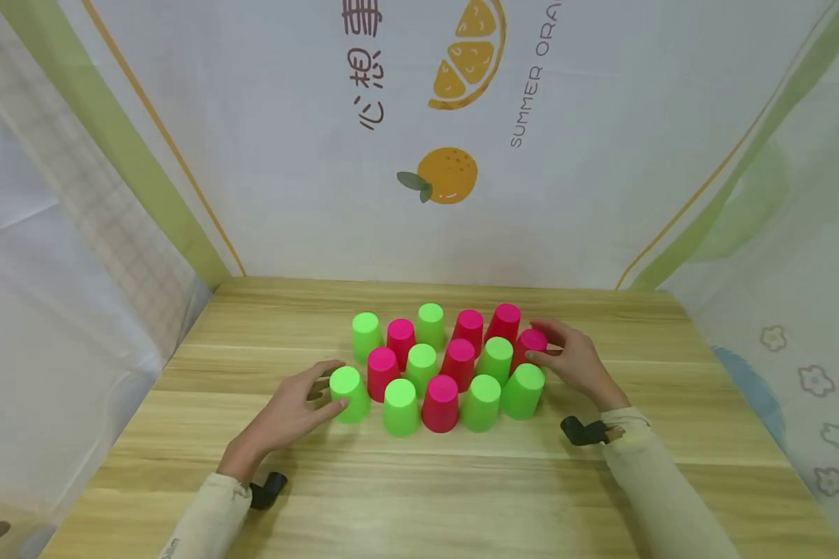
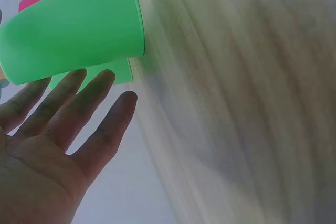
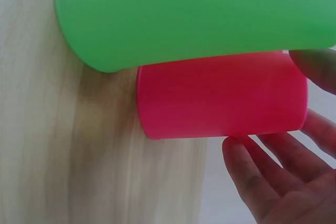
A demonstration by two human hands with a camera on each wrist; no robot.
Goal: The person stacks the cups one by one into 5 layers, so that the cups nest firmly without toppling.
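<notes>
Upside-down plastic cups in green and pink stand grouped on a wooden table. At the left end of the group is a green cup [image 1: 349, 394]. My left hand [image 1: 294, 407] spans it, thumb near its front and fingers beside it; in the left wrist view the fingers [image 2: 100, 137] look nearly straight by the cup's side. My right hand [image 1: 575, 357] holds a pink cup [image 1: 532, 343] at the right end, its thumb on the near side and fingers round the far side. A green cup [image 3: 194, 14] partly covers that pink cup in the right wrist view.
More cups fill the middle, among them a pink cup [image 1: 440, 405] in the front and a green cup [image 1: 429, 322] at the back. A white curtain [image 1: 308, 202] with printed oranges hangs behind the wooden table [image 1: 419, 497]. Black wrist mounts show below both hands.
</notes>
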